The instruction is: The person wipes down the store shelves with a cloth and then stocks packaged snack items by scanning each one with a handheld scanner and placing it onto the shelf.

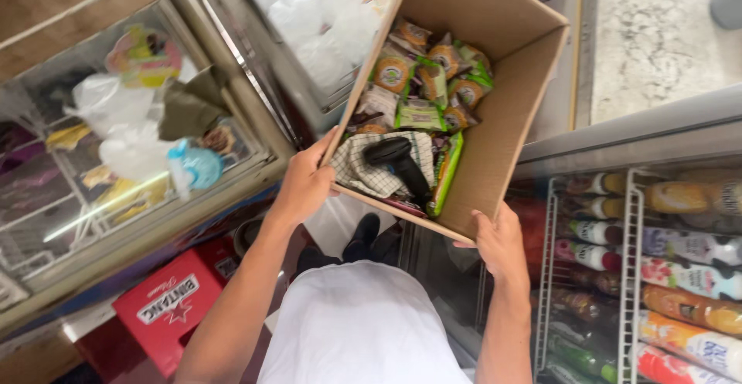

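Note:
An open brown cardboard box is held up in front of me, tilted. My left hand grips its near left corner. My right hand grips its near right corner. Inside lie several green and orange snack packets, a checked cloth and a black handheld scanner resting on the cloth.
A glass-topped chest freezer with bagged items stands at the left, and another with white bags sits behind the box. At the right, a cooler holds rows of bottles in white wire racks. A red crate sits on the floor.

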